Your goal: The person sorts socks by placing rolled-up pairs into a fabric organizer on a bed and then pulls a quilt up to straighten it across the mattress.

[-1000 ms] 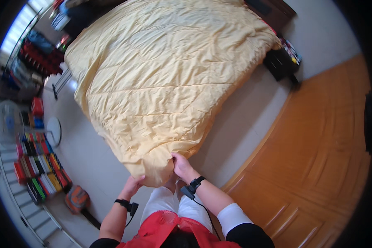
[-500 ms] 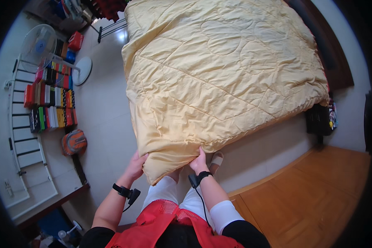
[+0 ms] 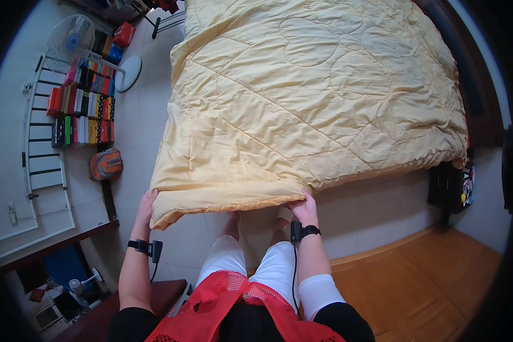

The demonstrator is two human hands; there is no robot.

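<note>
Along the near edge of the yellow quilt [image 3: 268, 119], the left hand [image 3: 147, 206] grips the left corner and the right hand [image 3: 306, 210] pinches the border further right. It spreads far and right, toward the headboard [image 3: 477, 85]. It seems soft, bulky, rather light; its thick hem should give good hold.

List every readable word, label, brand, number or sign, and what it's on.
Readable text: none.
Yellow quilt: stitched outlines, no lettering visible.
Stacked coloured boxes: any markings too small to read.
Fan: blue hub, any badge too small to read.
Orange-grey backpack: any marking too blurred to read.
</note>
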